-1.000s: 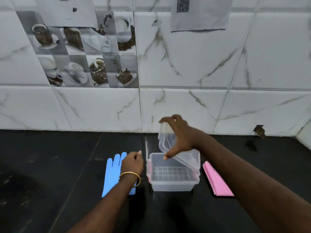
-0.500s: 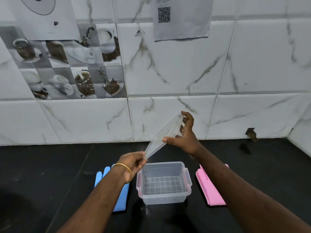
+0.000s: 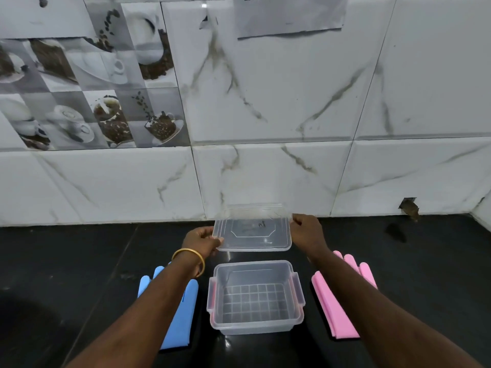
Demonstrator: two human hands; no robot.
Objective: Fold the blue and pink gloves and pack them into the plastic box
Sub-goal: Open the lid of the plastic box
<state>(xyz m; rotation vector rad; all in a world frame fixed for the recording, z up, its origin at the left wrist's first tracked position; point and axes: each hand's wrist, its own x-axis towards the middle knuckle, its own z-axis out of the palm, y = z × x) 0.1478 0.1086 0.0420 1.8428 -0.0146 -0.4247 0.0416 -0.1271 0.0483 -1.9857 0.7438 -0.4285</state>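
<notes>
A clear plastic box (image 3: pixel 255 324) with pink side clips stands open and empty on the black counter. Behind it, the clear lid (image 3: pixel 253 232) lies nearly flat just above the counter, close to the wall. My left hand (image 3: pixel 202 241) pinches its left edge and my right hand (image 3: pixel 307 232) holds its right edge. The blue gloves (image 3: pixel 180 318) lie flat left of the box, partly under my left forearm. The pink gloves (image 3: pixel 336 309) lie right of the box, partly covered by my right forearm.
The black counter (image 3: pixel 66 274) runs to a white marble-tiled wall (image 3: pixel 265 168) at the back. A small hole in the wall (image 3: pixel 409 207) sits at the far right. A paper sheet (image 3: pixel 289 17) hangs on the wall above.
The lid came off the box in my right hand, was tilted up, then lowered flat behind the box. My left hand left the box's side and took the lid's left edge.
</notes>
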